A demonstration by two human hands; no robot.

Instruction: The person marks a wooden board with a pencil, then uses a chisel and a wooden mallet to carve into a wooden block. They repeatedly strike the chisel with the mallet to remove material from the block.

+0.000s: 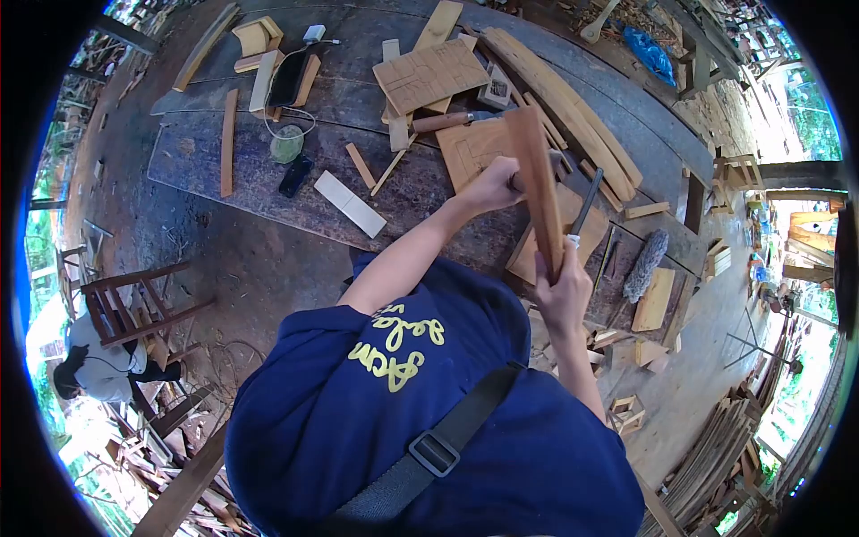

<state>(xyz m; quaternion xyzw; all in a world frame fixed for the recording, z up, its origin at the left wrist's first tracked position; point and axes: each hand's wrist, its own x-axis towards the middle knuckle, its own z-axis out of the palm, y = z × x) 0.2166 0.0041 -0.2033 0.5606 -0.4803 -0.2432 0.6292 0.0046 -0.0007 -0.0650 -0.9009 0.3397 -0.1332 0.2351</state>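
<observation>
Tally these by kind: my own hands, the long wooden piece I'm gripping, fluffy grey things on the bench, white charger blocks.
Own hands, left hand and right hand: 2
Gripped wooden piece: 1
Fluffy grey thing: 1
White charger block: 1
Total: 5

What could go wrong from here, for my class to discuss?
The long piece of wood is up off the table, its lower end in the right hand; if that grip slipped, it might drop onto the loose wood beneath.

A dark metal bar shows right beside that hand; fingers could perhaps knock against it.

The pale strip lies close to the table's near edge, so the left forearm might push it off.
</observation>
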